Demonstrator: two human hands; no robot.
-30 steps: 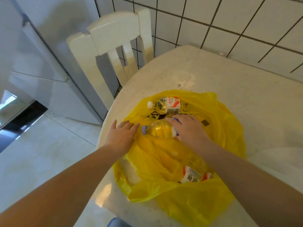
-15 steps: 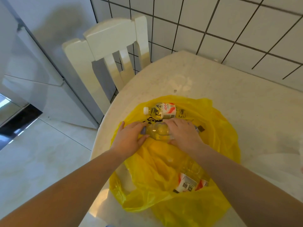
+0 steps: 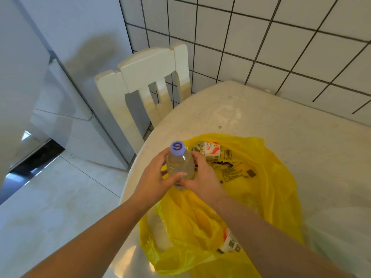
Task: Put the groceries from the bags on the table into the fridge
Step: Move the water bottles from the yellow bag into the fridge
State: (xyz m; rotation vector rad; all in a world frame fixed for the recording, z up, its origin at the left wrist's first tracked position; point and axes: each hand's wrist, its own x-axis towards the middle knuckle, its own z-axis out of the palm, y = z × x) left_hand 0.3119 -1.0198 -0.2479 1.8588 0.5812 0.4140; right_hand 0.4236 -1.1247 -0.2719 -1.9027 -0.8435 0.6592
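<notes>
Near edge: yellow bag [image 3: 261, 197] slumped on the bench [image 3: 271, 117], 1 labelled bottle [image 3: 230, 242] half buried under the right forearm — contents otherwise hidden by folds.

Mid: both hands wrap 1 clear bottle [image 3: 180, 163], lifted above the bag, long axis roughly upright, purple cap [image 3: 177, 147] toward the camera. Left hand [image 3: 154, 177] curls round its left side, right hand [image 3: 202, 175] round the right; lower end covered by fingers.

Far: second labelled bottle [image 3: 212, 151] lying in the bag. Fridge [image 3: 70, 77] stands far left, past the chair [image 3: 144, 81] — left hand nearer. Door edge cut off.
</notes>
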